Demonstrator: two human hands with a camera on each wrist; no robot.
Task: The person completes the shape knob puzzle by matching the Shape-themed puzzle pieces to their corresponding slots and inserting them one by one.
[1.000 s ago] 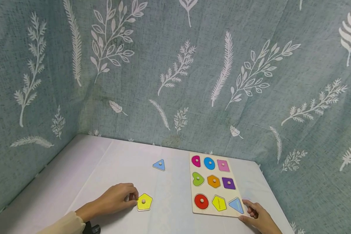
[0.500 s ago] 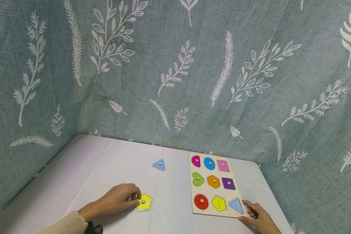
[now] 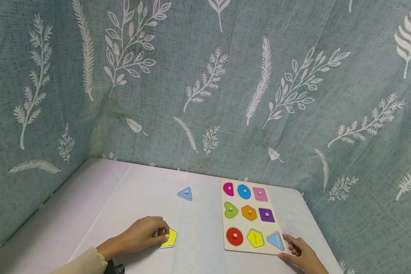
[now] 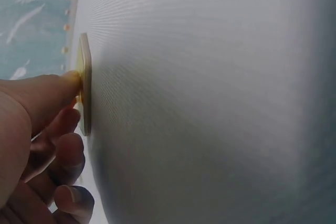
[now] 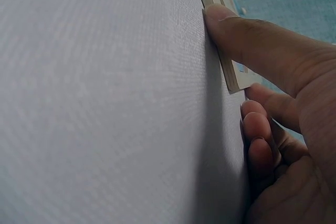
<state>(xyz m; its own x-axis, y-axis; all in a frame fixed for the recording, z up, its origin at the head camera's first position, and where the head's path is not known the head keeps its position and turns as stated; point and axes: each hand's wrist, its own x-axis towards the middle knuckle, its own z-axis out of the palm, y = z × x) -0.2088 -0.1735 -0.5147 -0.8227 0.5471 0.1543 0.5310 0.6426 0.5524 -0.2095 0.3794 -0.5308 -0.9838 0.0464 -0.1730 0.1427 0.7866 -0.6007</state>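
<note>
My left hand [image 3: 145,235] pinches the small knob of a yellow pentagon puzzle piece [image 3: 172,239], which lies on or close to the white table. In the left wrist view the piece [image 4: 87,103] appears edge-on against the fingertips. To the right lies a wooden peg puzzle board [image 3: 241,223]. Its yellow pentagon recess [image 3: 255,240] and blue triangle recess [image 3: 276,242] hold no knobbed piece. My right hand [image 3: 304,255] grips the board's near right corner, thumb on the near edge and index finger at the side; the right wrist view shows that thumb [image 5: 231,32] against the edge.
A blue triangle piece [image 3: 185,194] with a knob lies on the table [image 3: 123,198], beyond the pentagon. Several knobbed shapes, such as a red circle [image 3: 239,240] and a green heart [image 3: 231,214], sit in the board. Patterned cloth [image 3: 178,87] hangs behind the table.
My left hand has slid right over the pentagon, its fingertips going from the piece's left edge to the knob. The right hand and board have stayed in place.
</note>
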